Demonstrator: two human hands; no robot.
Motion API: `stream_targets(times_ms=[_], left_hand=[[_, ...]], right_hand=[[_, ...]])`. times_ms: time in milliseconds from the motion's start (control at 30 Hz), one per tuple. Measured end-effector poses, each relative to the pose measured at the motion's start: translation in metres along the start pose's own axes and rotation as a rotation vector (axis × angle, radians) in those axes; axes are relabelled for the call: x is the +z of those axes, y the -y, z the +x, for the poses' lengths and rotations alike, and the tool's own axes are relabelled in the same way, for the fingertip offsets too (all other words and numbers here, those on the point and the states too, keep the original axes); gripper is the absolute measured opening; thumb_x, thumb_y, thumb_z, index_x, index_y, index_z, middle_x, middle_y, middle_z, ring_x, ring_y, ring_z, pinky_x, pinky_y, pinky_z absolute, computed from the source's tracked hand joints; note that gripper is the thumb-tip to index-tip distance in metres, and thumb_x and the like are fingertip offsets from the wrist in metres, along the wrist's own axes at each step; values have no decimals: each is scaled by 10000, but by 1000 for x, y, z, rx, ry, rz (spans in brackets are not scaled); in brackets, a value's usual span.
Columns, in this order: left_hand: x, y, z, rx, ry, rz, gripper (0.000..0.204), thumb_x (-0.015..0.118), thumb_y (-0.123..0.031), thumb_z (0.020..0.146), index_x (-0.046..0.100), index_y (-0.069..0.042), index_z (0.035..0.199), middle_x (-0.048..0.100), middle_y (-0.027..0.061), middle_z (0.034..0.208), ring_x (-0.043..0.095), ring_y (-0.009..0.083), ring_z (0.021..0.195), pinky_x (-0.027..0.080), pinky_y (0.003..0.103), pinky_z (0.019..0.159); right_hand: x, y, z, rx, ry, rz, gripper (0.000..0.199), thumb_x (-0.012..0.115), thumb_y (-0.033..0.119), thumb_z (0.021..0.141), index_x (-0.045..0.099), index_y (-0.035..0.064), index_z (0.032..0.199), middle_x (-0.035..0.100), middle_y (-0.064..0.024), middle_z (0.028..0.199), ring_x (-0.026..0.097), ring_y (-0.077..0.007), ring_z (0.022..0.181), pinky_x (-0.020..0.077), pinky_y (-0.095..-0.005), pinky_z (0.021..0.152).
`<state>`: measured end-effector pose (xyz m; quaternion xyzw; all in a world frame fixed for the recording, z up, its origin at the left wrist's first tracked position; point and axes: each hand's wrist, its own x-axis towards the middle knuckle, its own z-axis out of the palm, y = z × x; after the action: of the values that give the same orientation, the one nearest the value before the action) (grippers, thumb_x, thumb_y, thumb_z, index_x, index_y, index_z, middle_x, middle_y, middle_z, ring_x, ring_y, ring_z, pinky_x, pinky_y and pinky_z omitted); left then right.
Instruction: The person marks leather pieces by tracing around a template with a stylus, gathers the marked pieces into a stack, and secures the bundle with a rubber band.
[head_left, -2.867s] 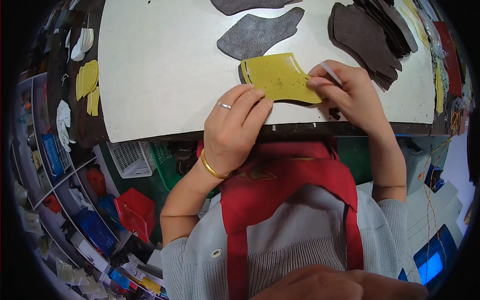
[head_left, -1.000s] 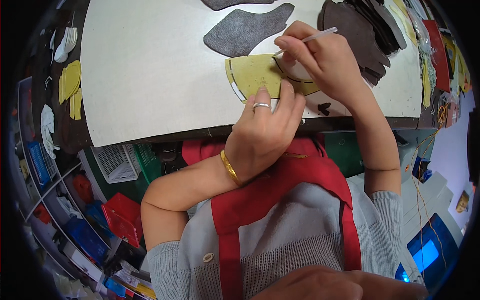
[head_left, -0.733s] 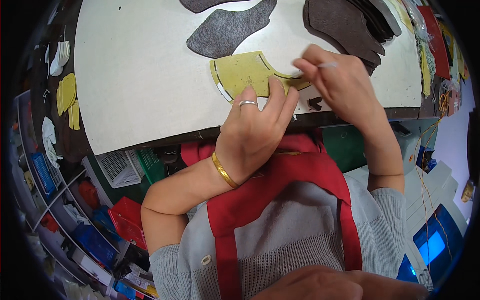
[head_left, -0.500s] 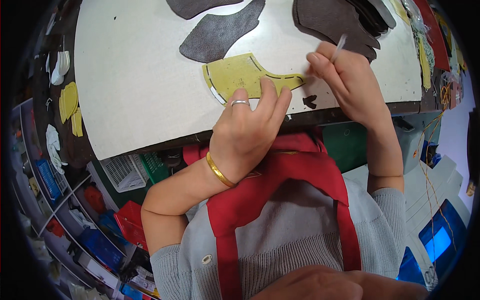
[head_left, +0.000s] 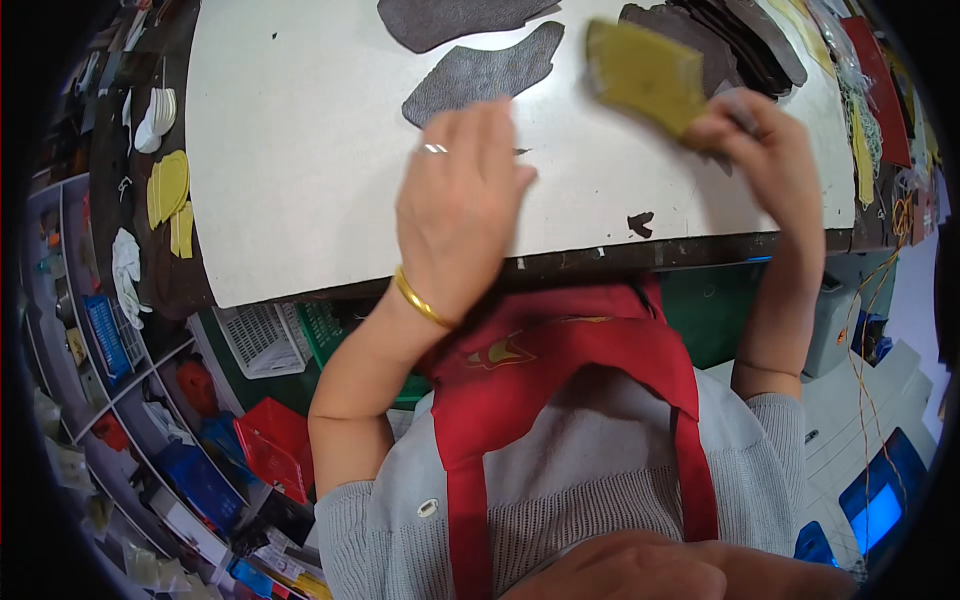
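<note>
My right hand (head_left: 765,150) grips a yellow pattern template (head_left: 645,75) by its lower right end, lifted over the white work board and smeared by motion. A pale blurred bit shows at these fingers; I cannot make it out. My left hand (head_left: 460,190), with a ring and a gold bangle, lies over the board, its fingers stretched out and the thumb apart. Their tips reach the lower edge of a dark brown leather piece (head_left: 485,75). A small dark tip pokes out beside the left thumb; what lies beneath that hand is hidden.
Another leather piece (head_left: 450,20) lies at the far edge, and stacked dark pieces (head_left: 740,45) sit far right. A small dark scrap (head_left: 640,224) is near the front edge. Yellow templates (head_left: 168,190) lie left of the white board (head_left: 290,200). Shelves of bins stand lower left.
The yellow template has come off the board into my right hand, up and to the right. My left hand has left the template and shifted toward the leather piece.
</note>
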<state>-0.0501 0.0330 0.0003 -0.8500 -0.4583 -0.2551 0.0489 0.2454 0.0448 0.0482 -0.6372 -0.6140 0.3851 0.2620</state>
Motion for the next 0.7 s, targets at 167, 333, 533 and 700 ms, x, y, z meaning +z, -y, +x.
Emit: stream_targets(times_ms=[167, 333, 533, 700], left_hand=[[-16, 6, -17, 59, 191, -101, 294, 773, -52, 751, 683, -28, 1029, 679, 88, 1014, 636, 278, 899, 540, 372, 761], [-18, 1, -40, 78, 31, -233, 205, 770, -22, 757, 702, -35, 950, 692, 81, 964, 657, 269, 885, 555, 363, 731], [-11, -1, -54, -10, -36, -270, 215, 783, 7, 783, 701, -19, 979, 690, 117, 998, 681, 316, 937, 584, 373, 771], [-9, -7, -56, -18, -42, -245, 276, 722, 5, 796, 705, -27, 1070, 685, 112, 1064, 676, 299, 960, 592, 355, 768]], right_hand=[[-15, -26, 4, -177, -323, -79, 163, 690, 158, 976, 743, 24, 1052, 722, -17, 894, 625, -67, 773, 513, -240, 713], [49, 5, -2, -257, 45, 43, 174, 716, 155, 951, 729, 16, 1056, 693, -23, 808, 608, -46, 739, 495, -232, 651], [74, 17, 7, -179, 288, -73, 186, 710, 189, 921, 744, 34, 1018, 658, -60, 642, 611, -125, 523, 490, -294, 556], [76, 18, 7, -270, 259, -194, 198, 709, 214, 908, 749, 51, 1013, 670, -108, 671, 666, -205, 580, 501, -314, 579]])
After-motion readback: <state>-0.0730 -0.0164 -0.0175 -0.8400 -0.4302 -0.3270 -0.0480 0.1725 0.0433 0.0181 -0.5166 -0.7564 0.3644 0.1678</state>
